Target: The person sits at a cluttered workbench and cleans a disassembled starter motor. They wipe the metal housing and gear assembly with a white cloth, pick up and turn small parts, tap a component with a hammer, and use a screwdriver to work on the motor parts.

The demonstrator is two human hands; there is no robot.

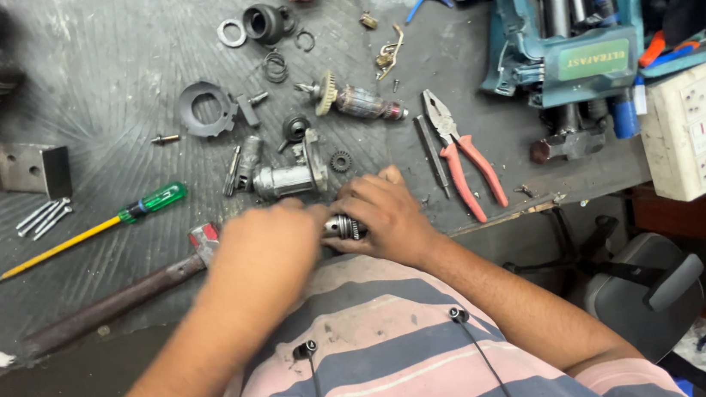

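A drill chuck (344,226), long axis left-right, is clamped between left hand (265,248) and right hand (385,215) at the table's (98,59) near edge.

Drill chuck (344,226) knurled metal, probably greasy; pliers (463,155) red plastic grips; mat (99,67) ribbed, matt.

The scene is seen from a single camera worn on the head, aimed steeply down over the striped shirt (438,363) at the near edge of the dark workbench (101,93). The bench is viewed from close above, at arm's reach, with its far side toward the top of the frame. A chair (647,295) is caught at the lower right. No second view is provided.
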